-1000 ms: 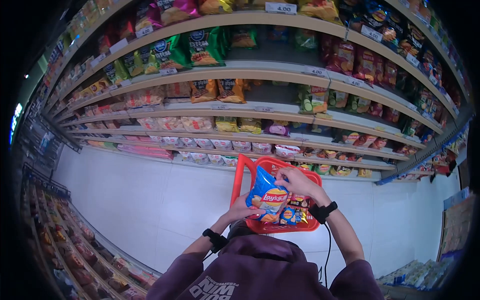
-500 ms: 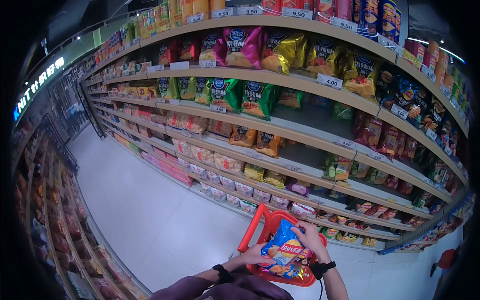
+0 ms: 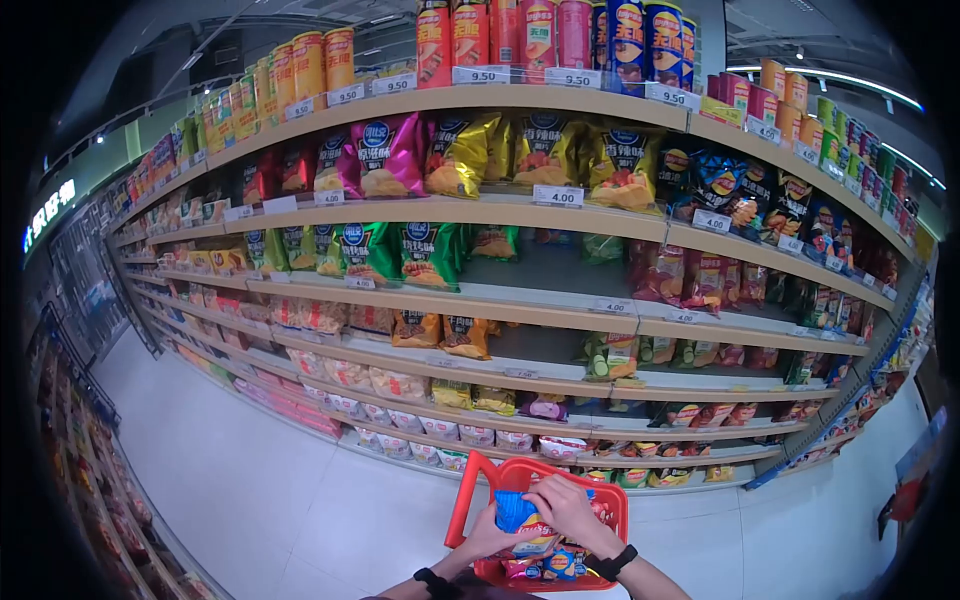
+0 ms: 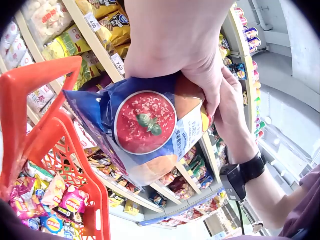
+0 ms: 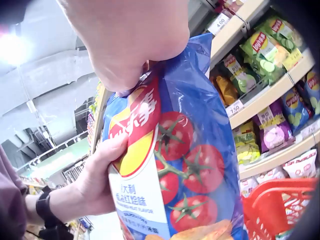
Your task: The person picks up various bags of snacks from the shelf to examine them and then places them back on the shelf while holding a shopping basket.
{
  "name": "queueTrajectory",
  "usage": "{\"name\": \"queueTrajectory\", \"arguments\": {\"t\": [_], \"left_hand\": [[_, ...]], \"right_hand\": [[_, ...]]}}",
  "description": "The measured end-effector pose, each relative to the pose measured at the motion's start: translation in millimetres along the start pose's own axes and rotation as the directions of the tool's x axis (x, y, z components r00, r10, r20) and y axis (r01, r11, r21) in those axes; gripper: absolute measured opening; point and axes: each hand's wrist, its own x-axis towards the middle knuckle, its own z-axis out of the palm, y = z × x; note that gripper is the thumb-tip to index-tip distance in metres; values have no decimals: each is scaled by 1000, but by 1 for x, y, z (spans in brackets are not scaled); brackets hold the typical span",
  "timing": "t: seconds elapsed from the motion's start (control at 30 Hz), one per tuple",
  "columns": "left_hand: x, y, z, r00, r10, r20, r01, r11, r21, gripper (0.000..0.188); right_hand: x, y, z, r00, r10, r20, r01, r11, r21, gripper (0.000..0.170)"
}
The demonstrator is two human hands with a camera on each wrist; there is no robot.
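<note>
A blue Lay's potato chip bag (image 3: 515, 512) is between both hands above the red shopping basket. My left hand (image 3: 490, 537) grips its left side, thumb across the front. The right hand (image 3: 567, 512) pinches the bag near its upper right part. In the right wrist view, the bag (image 5: 197, 172) shows tomatoes and a yellow-and-red logo, with the left hand (image 5: 100, 167) around its edge. The left wrist view shows the back of the bag (image 4: 145, 125) with a bowl of red soup, and the right hand (image 4: 231, 112) at its far end.
The red basket (image 4: 102, 200) holds several small snack packs (image 4: 72, 202). Shelves of chip bags rise ahead, with canisters (image 3: 540, 35) on top and price tags (image 3: 558, 196) along the edges. Another shelf (image 3: 85, 470) runs along the left. White floor (image 3: 250, 470) lies between.
The head view has tilted up, bringing the top-shelf canisters into sight and placing the hands and basket lower in the picture. Both hands still hold the chip bag, now seen more foreshortened.
</note>
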Motion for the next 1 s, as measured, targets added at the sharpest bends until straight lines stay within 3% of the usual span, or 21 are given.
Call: {"name": "queueTrajectory", "arguments": {"t": [0.07, 0.13, 0.2, 0.27, 0.3, 0.4, 0.43, 0.47, 0.53, 0.57, 0.67, 0.7, 0.77, 0.87, 0.93, 1.0], "left_hand": [[-6, 9, 1, 1000, -25, -15, 26, 996, 85, 61], [-8, 2, 7, 1000, -7, 5, 7, 1000, 16, 56], [-5, -16, 12, 1000, 29, -5, -29, 999, -37, 53], [-6, -9, 15, 1000, -25, 3, 25, 998, -56, 55], [-13, 2, 19, 997, -73, -12, 71, 994, -84, 57], [-14, -6, 15, 982, -181, -53, 172, 976, -135, 62], [-12, -20, 12, 974, -214, -79, 198, 965, -171, 61], [-11, -23, 9, 962, -254, -102, 228, 950, -215, 61], [-2, -38, -3, 963, -251, -96, 208, 922, -325, 52], [6, -60, -11, 962, -258, -87, 199, 884, -422, 50], [11, -51, -10, 956, -268, -119, 160, 818, -552, 48], [12, -33, -11, 952, -272, -139, 148, 809, -569, 48], [12, -8, -11, 959, -240, -152, 102, 791, -603, 53], [15, 3, -12, 950, -276, -143, 151, 811, -565, 60], [20, -3, -11, 968, -115, -221, 18, 917, -398, 69], [19, 3, -14, 965, -12, -262, -21, 992, -122, 73]], "right_hand": [[0, 2, -4, 995, -89, 35, 92, 990, -111, 16], [-4, 8, -6, 985, -142, 96, 159, 964, -212, 16], [-6, 11, -5, 991, -110, 77, 125, 965, -231, 18], [-12, 16, 3, 995, -99, 34, 104, 969, -225, 19], [-18, 18, 5, 997, 4, 76, 15, 968, -250, 22], [-16, 1, -8, 977, 199, -80, -208, 970, -130, 31], [-24, 10, -4, 968, 214, -134, -232, 963, -137, 52], [-32, 11, 6, 926, 328, -186, -333, 943, 2, 55], [-42, 10, 17, 797, 559, -228, -495, 822, 282, 62], [-47, 2, 17, 721, 693, 15, -583, 594, 555, 71], [-67, 15, 42, 628, 627, 461, -701, 198, 685, 70], [-68, 10, 50, 734, 571, 367, -601, 294, 744, 70], [-59, 5, 50, 687, 614, 389, -627, 231, 744, 67], [-53, 8, 46, 644, 676, 358, -634, 210, 744, 63], [-39, 0, 37, 610, 710, 352, -616, 145, 774, 62], [-38, 12, 41, 608, 728, 318, -606, 167, 778, 61]]}}
